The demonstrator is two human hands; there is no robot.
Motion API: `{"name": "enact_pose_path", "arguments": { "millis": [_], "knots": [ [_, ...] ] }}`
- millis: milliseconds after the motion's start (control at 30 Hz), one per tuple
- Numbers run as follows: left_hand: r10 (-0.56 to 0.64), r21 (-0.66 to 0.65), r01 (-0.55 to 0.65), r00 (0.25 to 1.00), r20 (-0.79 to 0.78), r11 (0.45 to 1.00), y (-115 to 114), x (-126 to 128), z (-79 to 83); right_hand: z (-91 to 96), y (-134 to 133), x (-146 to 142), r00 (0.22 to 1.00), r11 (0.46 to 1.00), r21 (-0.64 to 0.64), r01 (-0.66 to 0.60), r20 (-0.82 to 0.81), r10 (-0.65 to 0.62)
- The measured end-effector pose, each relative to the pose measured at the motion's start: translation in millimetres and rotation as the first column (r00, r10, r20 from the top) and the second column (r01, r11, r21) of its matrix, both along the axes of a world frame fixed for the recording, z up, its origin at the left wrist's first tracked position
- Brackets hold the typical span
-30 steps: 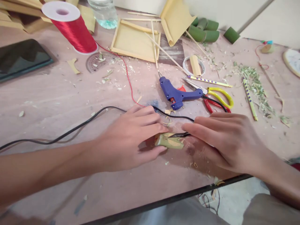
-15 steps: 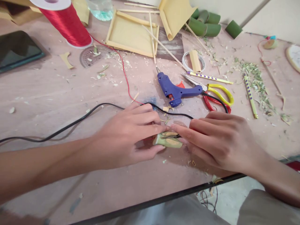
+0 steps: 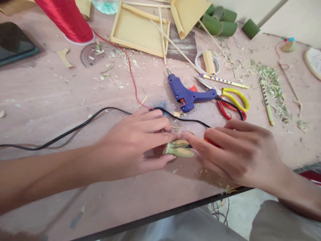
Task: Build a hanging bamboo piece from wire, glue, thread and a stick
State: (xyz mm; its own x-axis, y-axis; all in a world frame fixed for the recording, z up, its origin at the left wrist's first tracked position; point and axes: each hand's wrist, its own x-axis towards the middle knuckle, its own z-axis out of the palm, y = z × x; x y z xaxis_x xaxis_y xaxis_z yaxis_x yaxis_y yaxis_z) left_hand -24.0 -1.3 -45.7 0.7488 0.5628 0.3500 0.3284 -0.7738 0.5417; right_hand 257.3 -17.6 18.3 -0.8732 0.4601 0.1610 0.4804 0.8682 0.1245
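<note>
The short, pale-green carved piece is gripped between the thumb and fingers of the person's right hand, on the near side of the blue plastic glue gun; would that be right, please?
Not quite: the head view shows the person's left hand gripping the pale-green carved piece between thumb and fingers, on the near side of the blue plastic glue gun.

Green carved piece [image 3: 178, 153] looks woody and matt; glue gun [image 3: 178, 89] is smooth plastic, scissors [image 3: 227, 90] show shiny metal blades and glossy plastic handles, spooled red thread [image 3: 65, 18] has a satin sheen, counter [image 3: 100, 92] looks matt.
</note>
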Motion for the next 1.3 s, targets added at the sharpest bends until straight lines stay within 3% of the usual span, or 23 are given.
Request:
{"name": "enact_pose_path", "arguments": {
  "millis": [300, 1300],
  "knots": [
    [-0.007, 0.043, 0.006, 1.0, 0.019, 0.999, 2.2, 0.3, -1.2, 9.3, -9.7, -3.9, 0.998, 0.998, 0.05, 0.028, 0.062, -0.031],
    [-0.009, 0.03, 0.007, 0.999, 0.051, 1.0, 1.7, 1.3, -0.5, 2.4, -4.0, -3.0, 1.0, 1.0, 0.024, 0.016, 0.018, -0.016]
  ]
}}
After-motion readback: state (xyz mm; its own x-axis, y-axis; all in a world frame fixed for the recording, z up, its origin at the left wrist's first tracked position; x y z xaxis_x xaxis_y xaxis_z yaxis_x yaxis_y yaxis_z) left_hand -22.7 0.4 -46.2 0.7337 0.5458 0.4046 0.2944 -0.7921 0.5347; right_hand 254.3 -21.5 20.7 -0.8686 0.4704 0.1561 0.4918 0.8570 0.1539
